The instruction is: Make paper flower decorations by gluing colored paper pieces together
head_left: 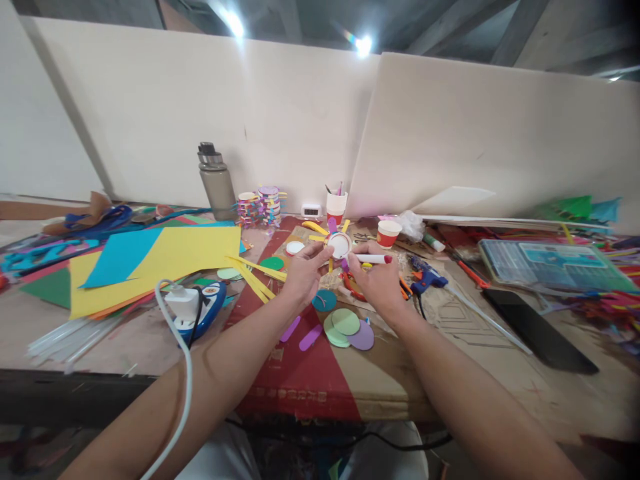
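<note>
The left hand (306, 270) held a cup (341, 246) by its side, the grip drawn in close around it with the thumb by the rim. The cup was raised above the middle of the worktop (480, 393), tilted so that its round white end faced the person, with purple and yellow tabs sticking out around it. The right hand (376, 283) pinched a marker (370, 258), its grip closed about the white barrel just beside the cup; the red end pointed away to the right. Whether the marker's tip touched the cup could not be told.

Below the hands, a teal disc (325, 300) lay near two purple strips (311, 338), and a purple disc (361, 335) lay partly under pale green discs (346, 321). Yellow strips (255, 283) lay left of the left hand. A glue gun (429, 276) lay right of the right hand, with a phone (537, 328) farther right. Behind the hands stood a red cup (389, 235), a pen cup (337, 207), a small clock (311, 211) and a bottle (218, 187).
</note>
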`<state>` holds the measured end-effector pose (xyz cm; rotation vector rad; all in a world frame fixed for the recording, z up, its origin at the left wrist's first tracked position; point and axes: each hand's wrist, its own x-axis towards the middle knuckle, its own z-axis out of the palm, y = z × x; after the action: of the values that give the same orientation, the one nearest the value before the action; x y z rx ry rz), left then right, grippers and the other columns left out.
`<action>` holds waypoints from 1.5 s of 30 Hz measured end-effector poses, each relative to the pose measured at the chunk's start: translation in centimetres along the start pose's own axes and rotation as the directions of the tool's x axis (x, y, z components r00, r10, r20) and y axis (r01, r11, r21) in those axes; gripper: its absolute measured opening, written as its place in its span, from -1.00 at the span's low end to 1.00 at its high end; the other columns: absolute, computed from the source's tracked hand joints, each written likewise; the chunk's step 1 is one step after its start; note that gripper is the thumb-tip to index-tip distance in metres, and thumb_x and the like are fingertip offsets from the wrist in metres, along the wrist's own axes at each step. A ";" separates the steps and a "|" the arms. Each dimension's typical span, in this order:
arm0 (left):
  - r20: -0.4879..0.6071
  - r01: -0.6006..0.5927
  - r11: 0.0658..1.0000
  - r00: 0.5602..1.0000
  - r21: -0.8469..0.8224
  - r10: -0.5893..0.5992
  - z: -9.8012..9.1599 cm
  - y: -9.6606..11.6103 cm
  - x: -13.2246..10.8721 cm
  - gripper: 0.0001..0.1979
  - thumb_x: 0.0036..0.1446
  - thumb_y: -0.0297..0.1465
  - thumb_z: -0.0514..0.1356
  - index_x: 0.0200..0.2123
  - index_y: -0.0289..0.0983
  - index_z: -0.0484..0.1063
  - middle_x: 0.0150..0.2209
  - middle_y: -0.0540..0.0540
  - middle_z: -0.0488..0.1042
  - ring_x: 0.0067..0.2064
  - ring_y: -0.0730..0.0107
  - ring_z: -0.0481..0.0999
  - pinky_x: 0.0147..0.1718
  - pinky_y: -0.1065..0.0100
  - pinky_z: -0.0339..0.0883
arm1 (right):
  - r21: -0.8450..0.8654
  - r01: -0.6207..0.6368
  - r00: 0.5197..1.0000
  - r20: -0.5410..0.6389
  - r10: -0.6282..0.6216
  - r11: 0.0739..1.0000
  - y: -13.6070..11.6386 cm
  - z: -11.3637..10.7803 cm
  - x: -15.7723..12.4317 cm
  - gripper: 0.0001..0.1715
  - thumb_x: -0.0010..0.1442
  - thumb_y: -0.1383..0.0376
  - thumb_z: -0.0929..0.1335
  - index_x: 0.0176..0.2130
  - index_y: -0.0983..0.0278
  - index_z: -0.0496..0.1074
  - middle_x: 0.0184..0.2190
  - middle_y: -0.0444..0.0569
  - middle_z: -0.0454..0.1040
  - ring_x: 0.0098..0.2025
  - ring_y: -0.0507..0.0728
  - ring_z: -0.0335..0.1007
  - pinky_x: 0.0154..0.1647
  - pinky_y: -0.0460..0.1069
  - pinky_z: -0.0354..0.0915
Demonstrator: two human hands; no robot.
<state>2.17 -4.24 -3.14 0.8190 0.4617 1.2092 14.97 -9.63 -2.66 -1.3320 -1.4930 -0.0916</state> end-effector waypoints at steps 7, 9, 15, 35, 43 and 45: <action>0.011 0.020 0.999 1.000 0.028 -0.020 0.0 -0.1 0.0 -0.67 -0.29 -0.37 0.47 -0.41 -0.34 0.48 -0.39 -0.02 0.51 -0.36 0.47 0.49 -0.25 0.34 0.41 | -0.025 0.005 1.000 0.015 -0.004 1.000 -0.2 0.0 -0.1 -0.83 0.15 0.21 0.28 -0.43 0.22 0.37 -0.48 -0.10 0.46 -0.39 0.10 0.39 -0.28 0.00 0.28; 0.016 0.024 0.999 1.000 0.032 -0.025 -0.2 -0.2 0.1 -0.67 -0.28 -0.36 0.46 -0.41 -0.34 0.48 -0.38 -0.03 0.52 -0.36 0.47 0.50 -0.26 0.35 0.41 | -0.035 0.007 1.000 0.017 -0.007 0.999 -0.3 0.0 -0.1 -0.83 0.16 0.21 0.28 -0.42 0.22 0.36 -0.47 -0.09 0.46 -0.38 0.10 0.39 -0.28 0.00 0.27; -0.013 0.058 0.996 0.998 0.069 -0.057 -0.6 -0.6 0.4 -0.66 -0.25 -0.36 0.46 -0.36 -0.33 0.48 -0.34 -0.05 0.53 -0.34 0.48 0.51 -0.30 0.41 0.40 | -0.041 0.018 1.000 0.027 -0.017 0.999 -0.4 -0.1 -0.1 -0.84 0.15 0.23 0.29 -0.43 0.23 0.36 -0.48 -0.09 0.46 -0.37 0.09 0.39 -0.29 -0.01 0.26; 0.039 0.081 0.991 0.996 0.107 -0.085 -0.7 -0.5 0.3 -0.69 -0.17 -0.28 0.42 -0.34 -0.33 0.54 -0.33 -0.11 0.56 -0.35 0.43 0.52 -0.31 0.38 0.39 | 0.004 0.012 1.000 0.023 -0.013 1.000 0.0 0.1 -0.2 -0.84 0.14 0.21 0.30 -0.43 0.23 0.37 -0.48 -0.08 0.48 -0.38 0.10 0.39 -0.28 0.00 0.26; 0.045 0.108 0.985 0.992 0.131 -0.115 -0.5 -0.4 0.0 -0.67 -0.21 -0.26 0.43 -0.37 -0.34 0.55 -0.38 -0.06 0.54 -0.38 0.48 0.49 -0.37 0.45 0.34 | -0.035 0.035 0.999 0.027 -0.034 0.999 0.0 0.1 -0.1 -0.83 0.15 0.22 0.30 -0.44 0.23 0.36 -0.48 -0.08 0.46 -0.38 0.09 0.39 -0.29 -0.01 0.25; 0.043 0.116 0.984 0.992 0.136 -0.122 -0.6 -0.4 0.0 -0.67 -0.22 -0.26 0.44 -0.38 -0.34 0.54 -0.40 -0.04 0.53 -0.39 0.50 0.48 -0.38 0.47 0.32 | -0.033 0.033 0.999 0.030 -0.032 0.999 0.0 0.1 -0.1 -0.83 0.15 0.21 0.30 -0.43 0.23 0.36 -0.49 -0.08 0.46 -0.39 0.09 0.38 -0.30 -0.02 0.25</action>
<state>2.03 -4.11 -3.78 0.9213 0.5466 1.0530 14.89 -9.70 -2.76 -1.3411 -1.5442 -0.1197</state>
